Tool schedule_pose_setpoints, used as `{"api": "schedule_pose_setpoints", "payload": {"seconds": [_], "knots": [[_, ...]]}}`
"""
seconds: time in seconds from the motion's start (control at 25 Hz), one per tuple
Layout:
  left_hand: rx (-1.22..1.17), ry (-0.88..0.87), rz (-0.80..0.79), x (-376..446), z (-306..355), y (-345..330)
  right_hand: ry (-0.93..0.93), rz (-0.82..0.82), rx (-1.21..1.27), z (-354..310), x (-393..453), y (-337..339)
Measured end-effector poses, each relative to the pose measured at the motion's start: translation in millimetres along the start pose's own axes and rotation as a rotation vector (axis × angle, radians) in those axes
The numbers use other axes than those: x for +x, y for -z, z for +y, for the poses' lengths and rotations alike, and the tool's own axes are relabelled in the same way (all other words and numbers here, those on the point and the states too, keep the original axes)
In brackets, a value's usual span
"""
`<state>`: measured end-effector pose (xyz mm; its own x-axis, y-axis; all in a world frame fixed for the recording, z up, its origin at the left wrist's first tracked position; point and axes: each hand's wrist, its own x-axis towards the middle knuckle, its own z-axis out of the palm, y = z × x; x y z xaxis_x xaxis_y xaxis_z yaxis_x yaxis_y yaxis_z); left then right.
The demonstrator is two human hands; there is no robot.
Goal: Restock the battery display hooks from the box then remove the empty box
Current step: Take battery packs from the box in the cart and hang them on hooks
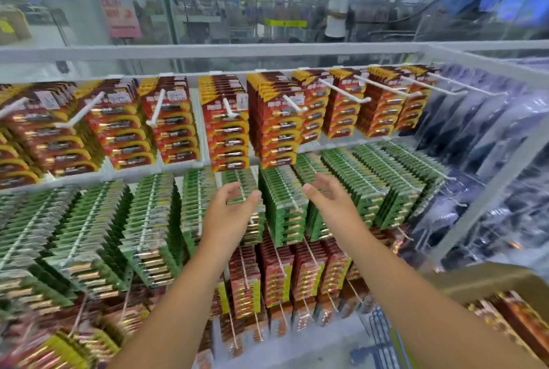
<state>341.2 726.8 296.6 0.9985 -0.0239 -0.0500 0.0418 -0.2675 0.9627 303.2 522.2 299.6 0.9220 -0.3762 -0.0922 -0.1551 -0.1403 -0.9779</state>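
Green battery packs [285, 208] between left hand [228, 214], right hand [329, 202], both loosely spread, empty

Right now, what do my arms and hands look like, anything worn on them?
Both forearms are bare up to the frame edge: no sleeves show. The left hand and right hand wear no gloves, and no rings, watch or bracelets are visible.

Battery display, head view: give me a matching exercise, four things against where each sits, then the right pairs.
Things:
1. red and yellow battery packs
2. green battery packs
3. cardboard box
4. dark clear-wrapped packs

Places:
A. far right of the rack
B. top row of hooks
C. lower right corner
D. middle row, behind both hands

Pairs: 1-B, 2-D, 3-C, 4-A
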Motion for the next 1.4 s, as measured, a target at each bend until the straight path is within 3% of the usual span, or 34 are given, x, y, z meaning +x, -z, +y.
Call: {"api": "schedule_pose_setpoints", "payload": {"seconds": [0.28, 0.52, 0.76, 1.08, 1.4], "knots": [[0.021, 0.007, -0.128, -65, 4, -116, -0.079, 0.094, 0.041, 75, -46, 119], [0.104, 0.015, -0.167, -159, -1, -269, -0.162, 0.194, 0.101, 158, -99, 280], [0.119, 0.126, -0.245, -232, -6, -389, -0.327, 0.168, 0.052, 223, -145, 412], [0.195, 0.218, -0.435, -246, -52, -494, -0.543, 0.217, -0.06, 293, -140, 475], [0.247, 0.378, -0.299, -254, -93, -563, -0.709, 0.04, -0.138, 348, -103, 510]]}}
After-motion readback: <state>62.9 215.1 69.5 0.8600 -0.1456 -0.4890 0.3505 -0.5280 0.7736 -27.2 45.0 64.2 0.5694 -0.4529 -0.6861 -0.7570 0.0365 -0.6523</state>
